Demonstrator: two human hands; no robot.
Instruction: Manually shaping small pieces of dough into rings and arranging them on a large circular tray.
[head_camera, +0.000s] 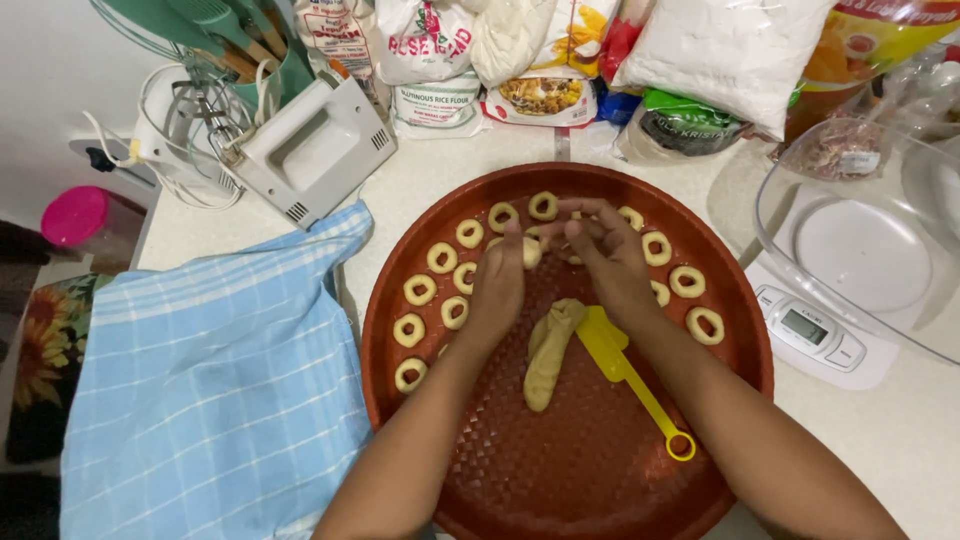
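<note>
Now both hands meet over the tray (420, 250): left hand (497, 285) and right hand (605, 255) pinch a small dough piece (532, 250), mostly hidden by fingers; dough log (550, 350) and yellow scraper (625, 370) lie below.

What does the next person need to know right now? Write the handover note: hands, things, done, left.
Left hand: on the round red tray, fingertips against a small piece of dough.
Right hand: fingers curled over the same piece, working with the left hand at the far middle of the tray.
Dough log: lies mid-tray, uncut, with the yellow scraper touching its right side.
Done: dough rings set in an arc along the tray's far rim, left and right.
Left: the log remains to be portioned and shaped; the near half of the tray holds no rings.
</note>
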